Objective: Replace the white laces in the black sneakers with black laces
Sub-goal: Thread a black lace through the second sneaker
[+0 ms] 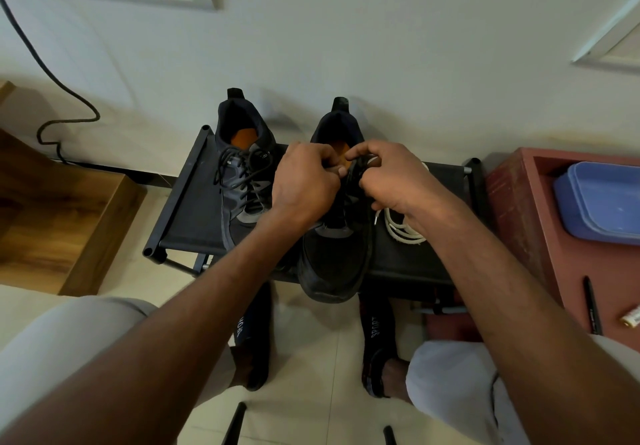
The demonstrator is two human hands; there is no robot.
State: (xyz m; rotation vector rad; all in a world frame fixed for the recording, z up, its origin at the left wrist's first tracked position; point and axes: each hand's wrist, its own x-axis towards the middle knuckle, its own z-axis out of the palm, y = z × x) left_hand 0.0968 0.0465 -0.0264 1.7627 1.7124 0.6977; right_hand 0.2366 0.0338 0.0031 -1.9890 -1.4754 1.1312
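Both hands work over the right sneaker (pixel 332 254): the left hand (pixel 304 181) and right hand (pixel 391 178) each pinch its black lace (pixel 356 167); white laces (pixel 401 228) lie just right.

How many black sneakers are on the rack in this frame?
2. One sneaker, already black-laced, stands on the rack at left; the other sneaker stands beside it, under both hands.

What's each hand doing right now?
Left hand: fingers curled, pinching the black lace on the right sneaker.
Right hand: pinching the same lace.
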